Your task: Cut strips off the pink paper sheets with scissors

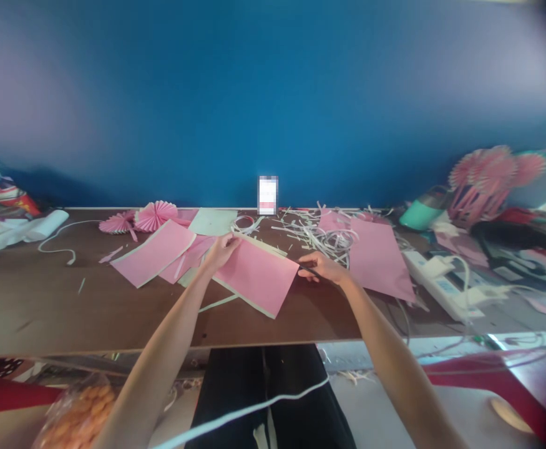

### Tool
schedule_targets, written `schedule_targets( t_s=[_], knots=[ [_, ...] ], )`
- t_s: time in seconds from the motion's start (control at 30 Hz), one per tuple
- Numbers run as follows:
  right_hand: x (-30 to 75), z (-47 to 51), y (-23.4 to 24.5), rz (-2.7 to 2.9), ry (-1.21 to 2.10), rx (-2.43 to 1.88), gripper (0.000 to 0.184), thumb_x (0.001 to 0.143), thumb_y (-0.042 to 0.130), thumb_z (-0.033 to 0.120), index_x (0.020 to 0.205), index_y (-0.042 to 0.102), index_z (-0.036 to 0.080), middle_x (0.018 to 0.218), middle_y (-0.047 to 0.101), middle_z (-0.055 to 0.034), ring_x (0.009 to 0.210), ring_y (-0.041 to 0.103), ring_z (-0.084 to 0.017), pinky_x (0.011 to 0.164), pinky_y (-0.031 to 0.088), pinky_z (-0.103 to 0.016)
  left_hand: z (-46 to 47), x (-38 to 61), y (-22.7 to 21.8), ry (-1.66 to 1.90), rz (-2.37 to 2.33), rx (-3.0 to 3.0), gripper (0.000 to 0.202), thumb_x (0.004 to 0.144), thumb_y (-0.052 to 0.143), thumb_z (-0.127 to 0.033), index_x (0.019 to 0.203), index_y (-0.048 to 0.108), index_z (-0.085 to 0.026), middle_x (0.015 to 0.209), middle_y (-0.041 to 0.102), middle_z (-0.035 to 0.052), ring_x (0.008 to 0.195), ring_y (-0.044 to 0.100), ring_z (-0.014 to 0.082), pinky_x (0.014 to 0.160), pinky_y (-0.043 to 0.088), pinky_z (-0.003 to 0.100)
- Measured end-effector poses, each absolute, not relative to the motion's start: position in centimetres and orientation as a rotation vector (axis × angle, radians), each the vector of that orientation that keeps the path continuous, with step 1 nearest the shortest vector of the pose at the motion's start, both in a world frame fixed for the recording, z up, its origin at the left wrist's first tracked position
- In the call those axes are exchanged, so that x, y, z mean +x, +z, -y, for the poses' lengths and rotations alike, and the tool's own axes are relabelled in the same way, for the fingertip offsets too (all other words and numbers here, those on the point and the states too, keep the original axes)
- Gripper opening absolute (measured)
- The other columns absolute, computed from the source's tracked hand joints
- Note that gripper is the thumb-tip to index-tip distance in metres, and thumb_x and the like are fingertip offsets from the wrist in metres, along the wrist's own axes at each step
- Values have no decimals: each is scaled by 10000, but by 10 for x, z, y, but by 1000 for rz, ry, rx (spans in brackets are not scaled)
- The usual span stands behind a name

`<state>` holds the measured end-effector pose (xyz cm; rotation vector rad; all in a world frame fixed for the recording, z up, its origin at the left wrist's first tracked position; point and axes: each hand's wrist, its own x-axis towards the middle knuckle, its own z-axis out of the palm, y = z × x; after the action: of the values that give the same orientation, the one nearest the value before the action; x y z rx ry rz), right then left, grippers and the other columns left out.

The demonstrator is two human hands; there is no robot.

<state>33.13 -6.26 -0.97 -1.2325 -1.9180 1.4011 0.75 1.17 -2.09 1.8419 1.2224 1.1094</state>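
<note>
My left hand point(223, 248) is closed, pinching the upper left edge of a pink paper sheet point(258, 274). Pale borders run along the top and bottom edges of that sheet, which is tilted above the brown table. In my right hand point(323, 267) are dark scissors point(307, 270), mostly hidden by the fingers, at the sheet's right corner. Another pink sheet with pale edges point(153, 252) lies left of my left hand. A plain pink sheet point(380, 257) rests to the right of my right hand.
Loose paper strips point(317, 240) and a tape roll point(243, 223) lie behind the sheet. Pink folded paper fans point(155, 215) sit at the back left. A phone point(268, 195) leans on the blue wall. At right are a power strip point(441, 287), headphones point(520, 249) and a green cup point(420, 213).
</note>
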Motion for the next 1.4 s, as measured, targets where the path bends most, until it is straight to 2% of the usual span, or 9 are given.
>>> schedule_targets(
  t_s=[0.43,0.7,1.03,1.4],
  knots=[
    [332,65,-5,1967,1377,-1231,374,718,677,437,940,703,137,533,564,17,388,370,-52,424,318,-200,-11,7,-22,1108,-1236,1847,357,785,525,-502,745,565,-149,618,537,-5,590,488,137,521,344,230],
    [335,65,-8,1992,1364,-1214,454,708,672,421,1063,683,138,526,548,31,381,370,-48,417,325,-196,-10,7,-20,1088,-1187,1875,340,808,511,-484,721,550,-157,612,518,-15,565,465,121,507,316,223],
    [326,67,-4,1960,1406,-1206,364,682,593,242,1017,695,141,568,592,22,433,456,-75,432,370,-198,2,19,-11,1012,-1113,1889,337,811,513,-474,775,597,-149,701,595,17,635,517,147,558,362,239],
    [325,69,-6,1956,1362,-1214,335,700,569,240,991,703,141,568,582,22,429,435,-68,439,363,-198,7,24,-9,1039,-1092,1869,323,834,502,-454,788,590,-147,710,579,17,640,515,146,563,353,241]
  ],
)
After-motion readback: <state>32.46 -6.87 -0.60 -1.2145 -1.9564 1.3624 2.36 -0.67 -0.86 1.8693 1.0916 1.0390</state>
